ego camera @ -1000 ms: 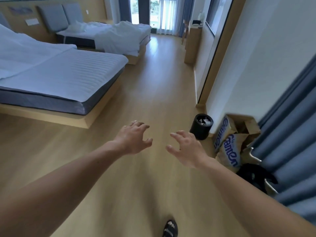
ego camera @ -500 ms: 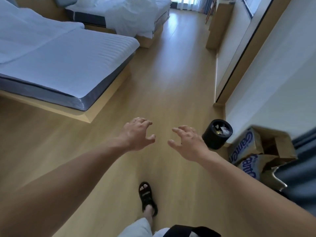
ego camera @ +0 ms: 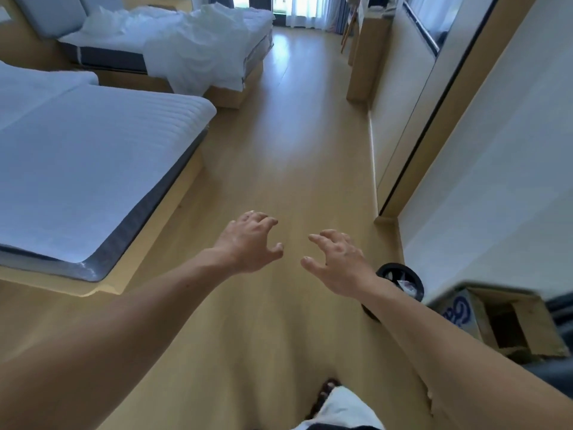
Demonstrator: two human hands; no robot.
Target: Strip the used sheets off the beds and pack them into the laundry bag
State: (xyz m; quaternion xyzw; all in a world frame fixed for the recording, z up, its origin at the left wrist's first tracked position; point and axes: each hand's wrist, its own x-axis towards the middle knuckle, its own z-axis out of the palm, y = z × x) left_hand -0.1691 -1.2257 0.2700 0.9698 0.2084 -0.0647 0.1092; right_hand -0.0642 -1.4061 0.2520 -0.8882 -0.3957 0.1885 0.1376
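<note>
My left hand (ego camera: 248, 240) and my right hand (ego camera: 338, 262) reach forward over the wooden floor, fingers spread and loosely bent, holding nothing. The near bed (ego camera: 86, 169) at the left carries a smooth white sheet over a grey-sided mattress. Beyond it, the far bed (ego camera: 254, 26) has a rumpled white sheet (ego camera: 192, 48) heaped on it and hanging over its foot end. No laundry bag shows in the head view.
A black waste bin (ego camera: 403, 283) stands by the right wall, partly behind my right forearm. A cardboard box (ego camera: 502, 321) with blue print sits beside it. A wooden cabinet (ego camera: 366, 57) lines the right wall. The floor corridor (ego camera: 294, 135) runs to the window.
The view has advanced down the room past the bin and box, and tilted up towards the far bed. Both hands stay empty and keep the same pose.
</note>
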